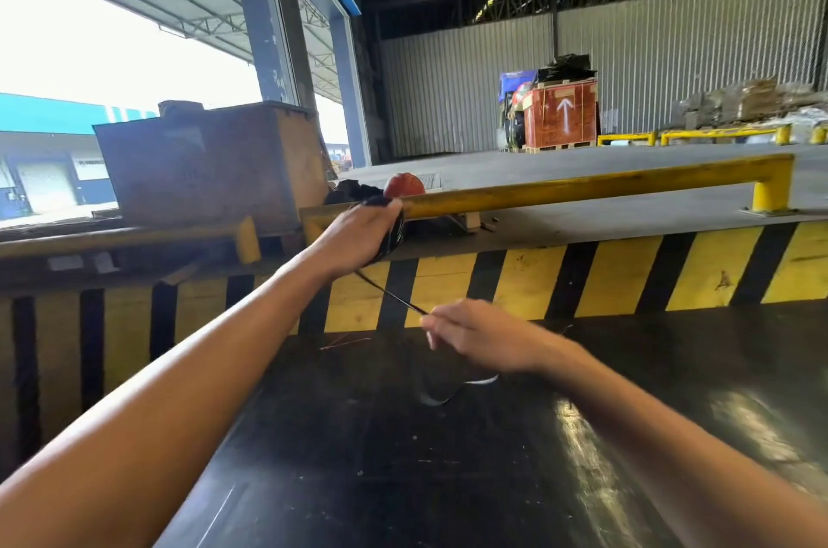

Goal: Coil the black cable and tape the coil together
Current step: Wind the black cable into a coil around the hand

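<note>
Black, thin, glossy cable, wound into a small tight coil [390,229], sits in the left hand [358,236], raised in front of the long yellow steel guard rail [582,189]. Left fingers are wrapped round the coil, thumb side toward the rail; coil partly hidden by the hand. One taut free strand of the cable [392,296] runs down from the coil, below the rail, to the right hand [481,339]. Right fingertips [431,323] are pressed together, pinching the strand's lower end; hand blurred, exact grip unclear.

Head view only. Judgement: coiling nearly complete, taping not begun. No tape roll identifiable; a pale curved object [461,386] beneath the right hand is too blurred to name.

Risks:
- Turns could spring loose if the left grip relaxes; the cable looks stiff and slick.
- Tail could slip from the pinch under tension.
- Coil is close to the rail; a wide winding sweep could knock it.

Room: dark glossy worktop [403,480] on the near side of the rail is mostly bare. Yellow-and-black striped edge [605,274] bounds it just under the rail.
</note>
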The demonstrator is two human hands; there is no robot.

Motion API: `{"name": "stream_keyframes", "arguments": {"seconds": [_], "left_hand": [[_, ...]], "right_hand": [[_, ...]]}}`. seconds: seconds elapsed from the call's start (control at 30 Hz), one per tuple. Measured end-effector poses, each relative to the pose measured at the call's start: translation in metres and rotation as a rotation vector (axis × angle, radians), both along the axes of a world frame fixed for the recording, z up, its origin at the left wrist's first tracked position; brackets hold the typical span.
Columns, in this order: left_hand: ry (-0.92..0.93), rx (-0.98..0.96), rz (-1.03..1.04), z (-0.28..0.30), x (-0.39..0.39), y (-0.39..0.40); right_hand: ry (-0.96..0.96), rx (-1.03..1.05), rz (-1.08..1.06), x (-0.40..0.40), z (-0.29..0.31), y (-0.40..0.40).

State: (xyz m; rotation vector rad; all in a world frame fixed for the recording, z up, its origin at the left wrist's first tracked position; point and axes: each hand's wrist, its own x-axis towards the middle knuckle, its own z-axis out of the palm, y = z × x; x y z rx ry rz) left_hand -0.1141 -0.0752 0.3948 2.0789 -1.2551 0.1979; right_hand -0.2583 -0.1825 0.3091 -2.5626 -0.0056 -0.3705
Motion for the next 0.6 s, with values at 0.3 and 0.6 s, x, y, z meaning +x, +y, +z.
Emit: {"name": "stream_keyframes", "arguments": {"seconds": [0.3,0.6], "left_hand": [[0.864,0.478,-0.462,-0.033,-0.006,0.016],[1.169,-0.360,-0.695,0.002,-0.034,-0.015]], "right_hand": [[-0.318,-0.078,-0.356,0.003,0.017,-0.070],[-0.058,0.100,-0.121,0.017,-0.037,0.001]]}}
